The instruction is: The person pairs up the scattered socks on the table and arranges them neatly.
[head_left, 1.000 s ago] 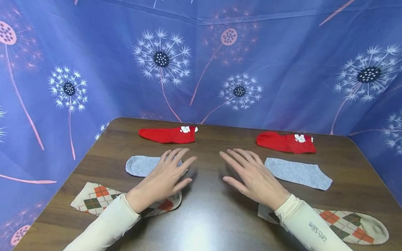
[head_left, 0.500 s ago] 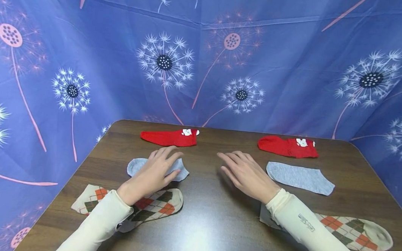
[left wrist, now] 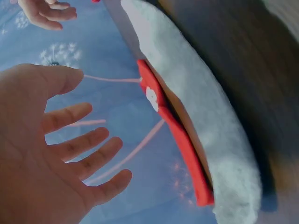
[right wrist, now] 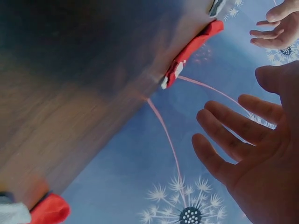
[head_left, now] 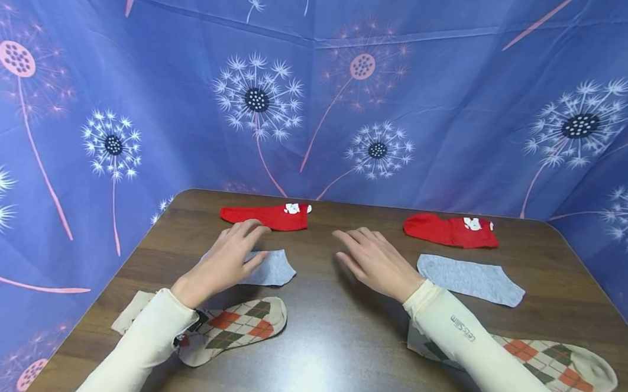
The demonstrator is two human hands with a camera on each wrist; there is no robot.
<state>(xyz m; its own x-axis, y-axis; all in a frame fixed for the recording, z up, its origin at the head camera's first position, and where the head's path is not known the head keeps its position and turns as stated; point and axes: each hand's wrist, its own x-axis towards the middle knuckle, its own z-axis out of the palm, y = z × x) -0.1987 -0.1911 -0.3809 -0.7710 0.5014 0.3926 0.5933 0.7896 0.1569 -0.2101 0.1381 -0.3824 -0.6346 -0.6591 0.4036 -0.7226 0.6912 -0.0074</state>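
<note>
My left hand (head_left: 222,265), fingers loosely bent and holding nothing, hovers over the left light grey ankle sock (head_left: 271,268) and hides its toe part. In the left wrist view that grey sock (left wrist: 201,102) lies apart from the fingers. My right hand (head_left: 378,263) is also bare of any object, above the table left of the right grey ankle sock (head_left: 469,279). A beige argyle sock (head_left: 249,323) lies partly under my left forearm. Its counterpart argyle sock (head_left: 556,359) is partly covered by my right sleeve.
Two red socks with white figures, a left one (head_left: 265,216) and a right one (head_left: 448,230), lie near the back edge of the brown wooden table (head_left: 338,351). A blue dandelion-print cloth (head_left: 319,101) hangs behind and at the sides.
Both hands have drifted left and slightly away from me, the left one further. More of the left grey sock's cuff end now shows. No sock has been picked up.
</note>
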